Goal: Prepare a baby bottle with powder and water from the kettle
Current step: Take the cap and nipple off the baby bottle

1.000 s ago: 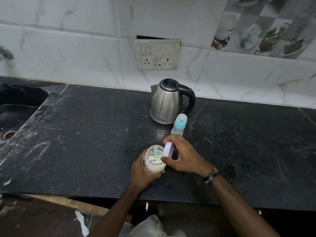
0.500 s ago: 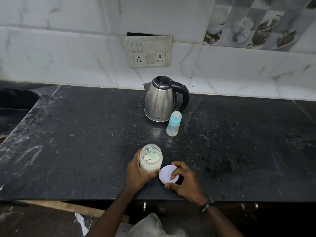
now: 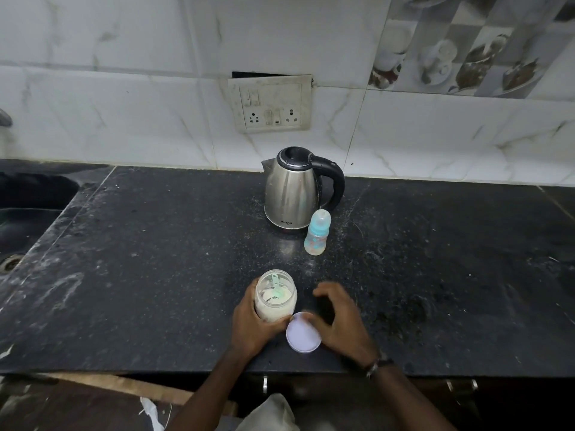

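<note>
**Jar's open, lid's down, bottle still capped**

Our left hand [image 3: 253, 326] has its fingers wrapped tight around the powder jar [image 3: 275, 296], which stands open on the black counter [image 3: 155, 259]. Inside we make out pale powder and a greenish scoop [image 3: 276, 289], though its bowl is hard to read through the glare. Just right of those fingertips, touching the jar's base, the white lid [image 3: 302, 332] lies flat. Our right hand [image 3: 337, 318] sits over the lid's right edge with fingers spread and curled, blurry, gripping nothing; we can't tell if the thumb touches the lid. Beyond the fingers, well apart, the baby bottle [image 3: 317, 233] stands upright with its blue cap on, just beside the steel kettle [image 3: 295, 189]. The kettle base is half hidden by the bottle. A sink [image 3: 28, 219] is cut off at left.
</note>
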Demonstrator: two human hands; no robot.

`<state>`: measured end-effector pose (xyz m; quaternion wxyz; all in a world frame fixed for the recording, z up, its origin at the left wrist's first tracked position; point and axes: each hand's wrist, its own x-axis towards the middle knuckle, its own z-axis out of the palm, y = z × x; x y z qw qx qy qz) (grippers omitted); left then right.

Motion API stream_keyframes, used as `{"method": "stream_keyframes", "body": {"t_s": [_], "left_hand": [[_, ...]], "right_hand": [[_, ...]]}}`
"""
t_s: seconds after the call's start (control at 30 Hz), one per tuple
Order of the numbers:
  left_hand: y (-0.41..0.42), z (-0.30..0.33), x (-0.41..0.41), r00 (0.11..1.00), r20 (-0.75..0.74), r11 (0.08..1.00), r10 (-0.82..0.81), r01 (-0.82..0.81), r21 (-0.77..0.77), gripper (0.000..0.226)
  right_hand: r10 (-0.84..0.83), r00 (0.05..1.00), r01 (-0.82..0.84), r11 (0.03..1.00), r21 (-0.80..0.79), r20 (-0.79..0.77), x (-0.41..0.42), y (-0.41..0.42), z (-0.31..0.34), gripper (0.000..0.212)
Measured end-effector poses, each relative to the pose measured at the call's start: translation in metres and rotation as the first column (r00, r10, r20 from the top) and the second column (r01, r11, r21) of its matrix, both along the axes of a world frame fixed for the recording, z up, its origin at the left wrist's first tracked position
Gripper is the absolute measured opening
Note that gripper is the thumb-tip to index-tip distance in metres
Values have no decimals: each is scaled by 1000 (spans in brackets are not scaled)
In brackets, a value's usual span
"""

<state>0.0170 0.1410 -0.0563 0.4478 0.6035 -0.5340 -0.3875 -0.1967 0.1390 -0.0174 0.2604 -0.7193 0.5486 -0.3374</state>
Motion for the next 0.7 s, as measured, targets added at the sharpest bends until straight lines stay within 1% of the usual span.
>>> {"method": "stream_keyframes", "body": {"t_s": [0.07, 0.1, 0.17, 0.2, 0.27, 0.33, 0.37, 0.43, 0.5, 0.6, 0.7], "left_hand": [[0, 0, 0, 1000, 7, 1000, -1, 1, -1, 95], [0, 0, 0, 1000, 7, 1000, -1, 1, -3, 96], [0, 0, 0, 1000, 1, 1000, -2, 2, -1, 101], [0, 0, 0, 1000, 0, 1000, -3, 3, 2, 103], [1, -1, 1, 1000, 2, 1000, -6, 6, 14, 108], [1, -3, 2, 1000, 6, 1000, -7, 7, 26, 115], [1, -4, 2, 1000, 10, 1000, -6, 6, 28, 119], [2, -3, 3, 1000, 22, 999, -11, 10, 32, 128], [3, -3, 3, 999, 27, 999, -17, 16, 34, 133], [9, -4, 4, 1000, 19, 1000, 7, -8, 30, 134], [17, -10, 5, 997, 36, 997, 69, -68, -29, 132]], "right_hand": [[-145, 989, 147, 984, -105, 27, -2, -30, 22, 36], [-213, 977, 215, 968, -129, 23, -4, -47, 33, 38], [-306, 951, 300, 948, -104, -36, -6, -84, 54, 55], [-315, 945, 311, 949, -59, -84, -6, -101, 64, 67], [-278, 944, 291, 955, 52, -180, -4, -130, 78, 90], [-229, 941, 268, 954, 134, -250, 1, -147, 85, 104], [-212, 938, 261, 953, 155, -274, 5, -153, 86, 106], [-190, 935, 252, 951, 182, -300, 10, -158, 84, 104], [-189, 931, 258, 946, 196, -313, 12, -160, 78, 97], [-194, 920, 262, 950, 170, -340, 12, -156, 73, 82], [-169, 911, 246, 955, 167, -375, 7, -139, 76, 75]]}}
